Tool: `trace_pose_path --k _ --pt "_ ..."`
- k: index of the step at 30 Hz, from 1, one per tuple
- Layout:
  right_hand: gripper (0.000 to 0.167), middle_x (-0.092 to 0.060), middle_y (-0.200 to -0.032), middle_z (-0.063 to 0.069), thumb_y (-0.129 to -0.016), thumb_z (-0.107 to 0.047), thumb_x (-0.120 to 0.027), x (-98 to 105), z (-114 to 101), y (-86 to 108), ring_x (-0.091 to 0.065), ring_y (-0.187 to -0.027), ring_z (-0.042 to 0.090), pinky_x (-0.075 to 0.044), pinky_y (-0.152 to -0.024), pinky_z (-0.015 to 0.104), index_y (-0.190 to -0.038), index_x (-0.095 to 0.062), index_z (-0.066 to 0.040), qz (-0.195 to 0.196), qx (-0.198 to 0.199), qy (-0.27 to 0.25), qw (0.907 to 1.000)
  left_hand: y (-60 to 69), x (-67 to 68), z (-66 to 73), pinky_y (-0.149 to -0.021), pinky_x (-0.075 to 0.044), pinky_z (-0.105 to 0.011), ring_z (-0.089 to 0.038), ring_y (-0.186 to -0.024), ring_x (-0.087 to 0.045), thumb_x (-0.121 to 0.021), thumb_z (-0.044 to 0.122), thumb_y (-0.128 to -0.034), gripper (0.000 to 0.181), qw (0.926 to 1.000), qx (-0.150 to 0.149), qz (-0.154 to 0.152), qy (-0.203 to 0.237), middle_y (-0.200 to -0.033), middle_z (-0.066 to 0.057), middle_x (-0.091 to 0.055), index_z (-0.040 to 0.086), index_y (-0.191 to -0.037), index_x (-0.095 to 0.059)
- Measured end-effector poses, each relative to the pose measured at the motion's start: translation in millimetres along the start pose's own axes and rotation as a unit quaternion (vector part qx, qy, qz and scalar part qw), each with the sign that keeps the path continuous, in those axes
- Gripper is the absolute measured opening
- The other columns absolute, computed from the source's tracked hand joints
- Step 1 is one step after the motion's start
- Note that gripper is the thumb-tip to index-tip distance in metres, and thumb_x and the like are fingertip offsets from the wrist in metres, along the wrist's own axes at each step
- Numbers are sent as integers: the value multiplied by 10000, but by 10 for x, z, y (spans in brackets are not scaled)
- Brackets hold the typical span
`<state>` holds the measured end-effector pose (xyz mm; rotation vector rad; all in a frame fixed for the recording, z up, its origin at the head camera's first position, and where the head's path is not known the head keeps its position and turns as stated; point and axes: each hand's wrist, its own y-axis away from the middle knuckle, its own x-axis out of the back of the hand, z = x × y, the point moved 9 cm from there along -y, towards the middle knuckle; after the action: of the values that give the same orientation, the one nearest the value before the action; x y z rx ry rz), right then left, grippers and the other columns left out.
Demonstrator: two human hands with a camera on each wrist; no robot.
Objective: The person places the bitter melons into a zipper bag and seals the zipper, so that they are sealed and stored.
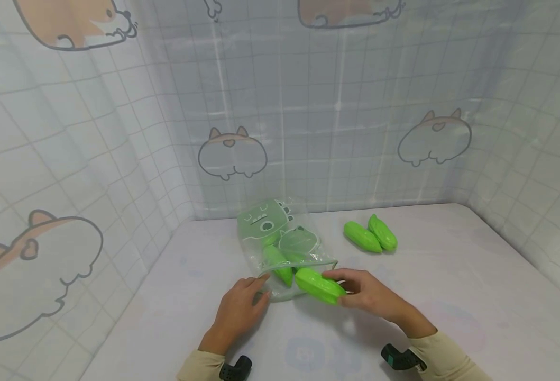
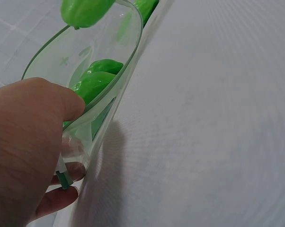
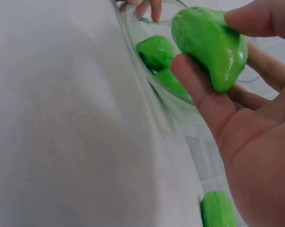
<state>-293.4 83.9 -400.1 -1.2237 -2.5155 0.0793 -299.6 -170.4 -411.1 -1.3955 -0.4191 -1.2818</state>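
Left hand (image 1: 240,309): grip pinches the clear bag (image 1: 260,219) at its rim. Right hand (image 1: 372,293): grip pinches a green fruit (image 1: 318,286) at the bag's mouth. Two similar fruits (image 1: 362,236) lie nearby on the tabletop (image 1: 432,275).

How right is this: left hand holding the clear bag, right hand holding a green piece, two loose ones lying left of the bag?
One error: the two loose green pieces lie right of the clear bag, not left, per the head view. The rest stands: left hand holding the bag, right hand holding a green piece.
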Motion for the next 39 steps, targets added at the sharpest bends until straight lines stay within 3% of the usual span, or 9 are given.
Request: trace_pose_path --k 13,20,32,39 --pt "554 -515 -1414 204 -897 -35 -669 -58 42 -58 -604 -1144 337 -531 -893 310 -1428 -520 2 211 -140 204 9995 0 52 34 -745 -552 -415 -223 -956 -651 -726 295 -911 387 9999 -99 45 4 -1088 -33 -717 174 -1278 -700" --pt "557 -517 -1413 238 -893 -75 -681 -84 65 -113 -618 -1114 329 -523 -879 287 -1415 -523 34 550 -258 518 9968 -23 40 41 -766 -553 -408 -214 -974 -648 -726 301 -913 392 9998 -187 52 -12 -1087 -19 -714 181 -1285 -695" --pt "542 -623 -1304 136 -864 -144 -723 -168 121 -259 -644 -1036 260 -533 -855 409 -1383 -596 -56 1022 -790 1578 9790 -11 49 37 -775 -554 -422 -228 -984 -651 -719 303 -915 396 9999 -161 30 -29 -1088 -29 -717 183 -1292 -691" --pt "573 -654 -1230 125 -852 -182 -733 -182 92 -311 -640 -994 223 -543 -774 361 -1395 -592 -65 1108 -941 1899 9710 -24 63 34 -764 -553 -421 -226 -972 -651 -724 301 -911 399 9998 -165 58 -16 -1084 -28 -715 176 -1288 -693"
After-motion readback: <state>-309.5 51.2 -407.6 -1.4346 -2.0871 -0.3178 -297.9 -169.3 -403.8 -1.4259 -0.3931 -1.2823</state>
